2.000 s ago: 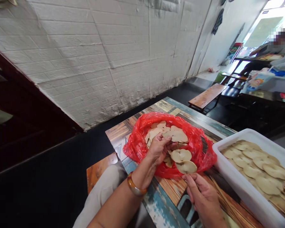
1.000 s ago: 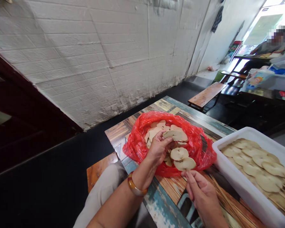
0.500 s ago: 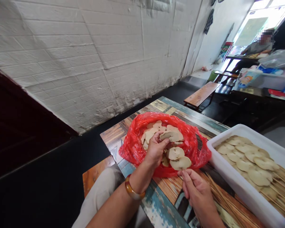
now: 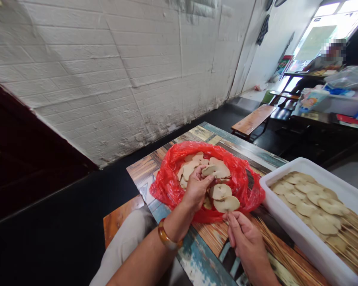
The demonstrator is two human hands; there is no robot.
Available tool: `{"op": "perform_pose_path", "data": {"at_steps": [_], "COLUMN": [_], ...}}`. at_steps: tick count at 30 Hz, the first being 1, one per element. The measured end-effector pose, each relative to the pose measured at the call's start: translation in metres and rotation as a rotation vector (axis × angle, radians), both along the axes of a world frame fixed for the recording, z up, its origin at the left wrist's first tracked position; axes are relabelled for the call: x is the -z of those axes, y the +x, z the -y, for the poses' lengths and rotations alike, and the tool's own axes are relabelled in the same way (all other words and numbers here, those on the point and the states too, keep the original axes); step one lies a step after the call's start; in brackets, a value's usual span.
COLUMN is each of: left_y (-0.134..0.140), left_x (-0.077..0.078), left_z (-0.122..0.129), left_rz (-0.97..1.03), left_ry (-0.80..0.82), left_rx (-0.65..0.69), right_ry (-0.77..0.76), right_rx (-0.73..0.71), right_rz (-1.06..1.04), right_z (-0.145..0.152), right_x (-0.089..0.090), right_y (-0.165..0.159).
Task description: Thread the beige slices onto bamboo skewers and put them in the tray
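My left hand (image 4: pixel 197 186) is above a red plastic bag (image 4: pixel 170 186), its thumb and fingers closed on a thin, beige, round-edged slice (image 4: pixel 209 171). Just in front of my right hand (image 4: pixel 247 235), two similar slices (image 4: pixel 226 204) overlap in a row at the bag's near side. The right thumb and fingertips pinch the end of a thin skewer at the nearer slice; most of the skewer is hidden. More loose slices (image 4: pixel 189 170) lie inside the open bag. Below and right of my right hand, bare bamboo skewers (image 4: pixel 276 248) lie on the table.
A white plastic tub (image 4: pixel 304 163) at the right holds several rows of skewered slices (image 4: pixel 325 220). The patterned table (image 4: pixel 197 254) stands near a white brick-pattern wall (image 4: pixel 113 79). A wooden bench (image 4: pixel 253 119) and a seated person (image 4: pixel 326 61) are farther back.
The slice in my left hand has shifted its tilt slightly. My right hand has stayed almost still at the skewer.
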State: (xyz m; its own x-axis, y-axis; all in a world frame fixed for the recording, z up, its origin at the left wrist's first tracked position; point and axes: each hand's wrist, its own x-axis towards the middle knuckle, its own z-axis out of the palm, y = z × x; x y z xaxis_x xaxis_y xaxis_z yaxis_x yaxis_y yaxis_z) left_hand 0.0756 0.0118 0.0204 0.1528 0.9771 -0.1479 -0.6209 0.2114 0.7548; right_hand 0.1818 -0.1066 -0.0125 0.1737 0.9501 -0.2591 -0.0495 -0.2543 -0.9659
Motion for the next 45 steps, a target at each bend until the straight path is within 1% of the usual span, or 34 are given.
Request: {"op": "perform_pose_path", "data": {"at_steps": [8,13,16,20,30,35,39,45], "left_y": [0.001,0.001,0.001,0.001,0.002,0.003,0.003,0.002], "left_x": [0.004,0.005,0.008,0.012,0.005,0.007,0.009,0.007], "left_z": [-0.001,0.0,-0.001,-0.002,0.002,0.002,0.002,0.002], "left_rz": [-0.026,-0.095,-0.127,-0.148,-0.131,-0.15,-0.157,-0.106], "left_ry": [0.036,0.07,0.102,0.097,0.094,0.105,0.088,0.072], "left_rx": [0.001,-0.041,-0.038,-0.025,0.006,0.01,0.005,0.024], "right_ry": [-0.028,-0.026,-0.016,-0.009,0.001,0.027,0.017,0.021], "right_rx": [0.003,0.054,0.061,0.061,0.069,0.082,0.087,0.086], "right_rz": [-0.025,-0.049,-0.037,-0.012,-0.024,-0.027,-0.022,-0.024], "right_z": [0.0,0.001,0.0,-0.001,-0.002,-0.004,-0.004,-0.004], "right_x": [0.0,-0.003,-0.006,-0.008,-0.01,-0.007,-0.006,-0.004], "right_y": [-0.001,-0.006,-0.008,-0.008,-0.009,-0.009,-0.009,-0.01]}}
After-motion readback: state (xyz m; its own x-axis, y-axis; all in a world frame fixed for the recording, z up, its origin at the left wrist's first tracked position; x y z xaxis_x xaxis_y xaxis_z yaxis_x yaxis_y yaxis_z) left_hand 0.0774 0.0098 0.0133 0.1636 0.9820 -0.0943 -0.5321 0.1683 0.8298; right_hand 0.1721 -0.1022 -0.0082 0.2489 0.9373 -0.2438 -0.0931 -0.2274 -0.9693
